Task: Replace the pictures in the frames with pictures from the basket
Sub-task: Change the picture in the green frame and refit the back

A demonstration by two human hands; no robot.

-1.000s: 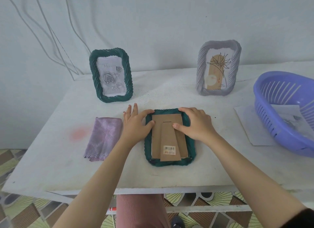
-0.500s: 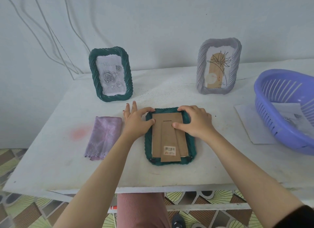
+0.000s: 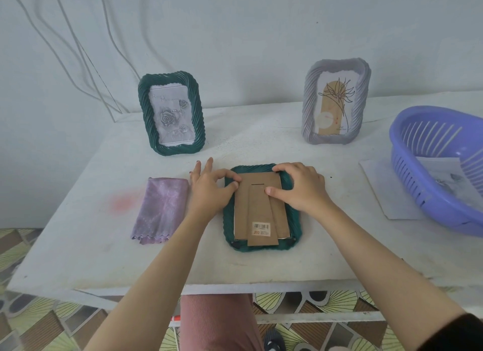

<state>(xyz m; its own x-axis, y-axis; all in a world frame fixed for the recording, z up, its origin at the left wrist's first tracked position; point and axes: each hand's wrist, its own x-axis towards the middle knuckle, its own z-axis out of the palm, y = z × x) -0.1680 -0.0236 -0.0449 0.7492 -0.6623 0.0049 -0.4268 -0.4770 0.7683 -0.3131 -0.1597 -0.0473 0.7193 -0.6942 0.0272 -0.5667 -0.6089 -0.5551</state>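
Cardboard backing (image 3: 257, 193) uppermost on green frame (image 3: 295, 220), which lies face-down near front edge of table (image 3: 91, 233). Probably laid so to open the back and reach the old picture. Fold-out stand with barcode sticker (image 3: 261, 225) flat against backing.

Left hand (image 3: 209, 193): thumb and forefinger pinching at backing's upper left corner, other fingers spread on table. Likely working a retaining tab; tab itself not visible.

Right hand (image 3: 303, 188): fingers curled over frame's top right corner, thumb pressed on backing, apparently steadying.

Purple cloth (image 3: 160, 209) folded just beside left hand.

Further right, blue basket (image 3: 413, 178) holding replacement pictures (image 3: 439, 172), set partly on a loose sheet (image 3: 381, 191).

At back, upright near wall: second green frame (image 3: 145, 110) with rose print, grey frame (image 3: 311, 102) with plant drawing.

Judged early stage: backing not yet off.
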